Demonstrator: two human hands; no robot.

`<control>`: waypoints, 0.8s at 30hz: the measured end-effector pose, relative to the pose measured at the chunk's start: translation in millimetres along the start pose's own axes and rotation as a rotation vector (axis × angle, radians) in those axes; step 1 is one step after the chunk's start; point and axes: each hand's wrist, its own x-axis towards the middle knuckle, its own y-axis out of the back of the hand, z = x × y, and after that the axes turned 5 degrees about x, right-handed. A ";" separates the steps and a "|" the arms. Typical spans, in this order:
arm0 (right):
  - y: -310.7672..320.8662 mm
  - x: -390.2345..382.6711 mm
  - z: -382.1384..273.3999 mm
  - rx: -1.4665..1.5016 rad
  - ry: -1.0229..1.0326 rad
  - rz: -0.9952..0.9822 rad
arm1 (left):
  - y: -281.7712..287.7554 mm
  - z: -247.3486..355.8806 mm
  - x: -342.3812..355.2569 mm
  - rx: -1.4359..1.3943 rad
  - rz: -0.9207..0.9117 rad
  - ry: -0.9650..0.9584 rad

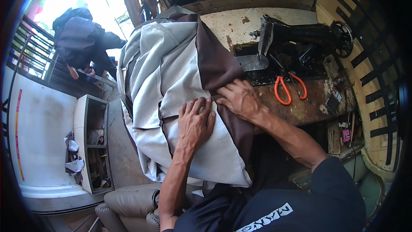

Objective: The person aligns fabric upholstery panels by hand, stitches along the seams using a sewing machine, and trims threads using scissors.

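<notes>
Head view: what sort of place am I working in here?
Probably a small tailoring workshop. A black sewing machine stands on a worn wooden table, orange-handled scissors lie beside it, and both hands press a grey and brown garment.

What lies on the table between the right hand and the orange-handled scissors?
In the head view, only bare worn tabletop separates the right hand from the scissors; the sewing machine stands behind.
</notes>
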 end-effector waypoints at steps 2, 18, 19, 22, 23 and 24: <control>29.2 -2.0 -8.0 -0.059 -0.071 -0.056 | 1.0 -2.2 -3.1 -0.031 -0.073 0.007; 44.5 7.3 14.8 0.081 -0.676 -0.070 | 6.9 -9.2 -2.8 -0.113 -0.195 0.025; 44.1 6.2 15.9 0.080 -0.678 -0.071 | 8.1 -9.6 -3.9 -0.106 -0.202 0.017; 37.5 -1.9 26.7 0.109 -0.602 0.022 | 7.1 -8.3 -3.2 -0.110 -0.198 0.016; 36.1 -0.8 26.7 0.110 -0.601 0.018 | 6.3 -9.0 -3.9 -0.121 -0.195 0.016; 35.2 0.8 26.6 0.083 -0.609 0.015 | 6.1 -9.6 -4.8 -0.121 -0.196 0.020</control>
